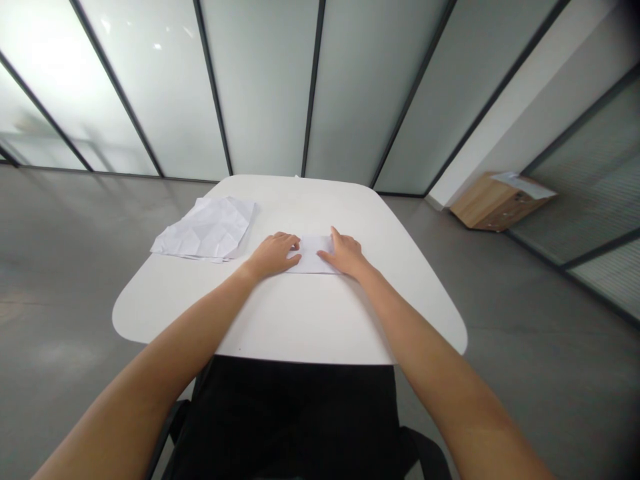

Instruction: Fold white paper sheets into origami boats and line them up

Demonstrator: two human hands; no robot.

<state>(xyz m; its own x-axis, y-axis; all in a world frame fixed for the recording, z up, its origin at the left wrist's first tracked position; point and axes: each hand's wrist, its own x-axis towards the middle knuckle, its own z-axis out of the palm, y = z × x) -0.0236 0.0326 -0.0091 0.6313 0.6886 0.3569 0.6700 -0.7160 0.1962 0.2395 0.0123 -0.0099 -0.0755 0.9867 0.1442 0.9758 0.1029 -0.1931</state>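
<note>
My left hand (273, 257) and right hand (345, 253) cover much of the folded white paper (311, 257), so I can't see all its edges or count its layers. I can't count the crumpled sheets (205, 230) either. Any marks on the loose sheet (523, 185) atop the wooden cabinet (493, 203) are too small to read. My forearms (150, 380) run off the bottom edge, cut off like the black shape (290, 420), which could be chair or clothing.
</note>
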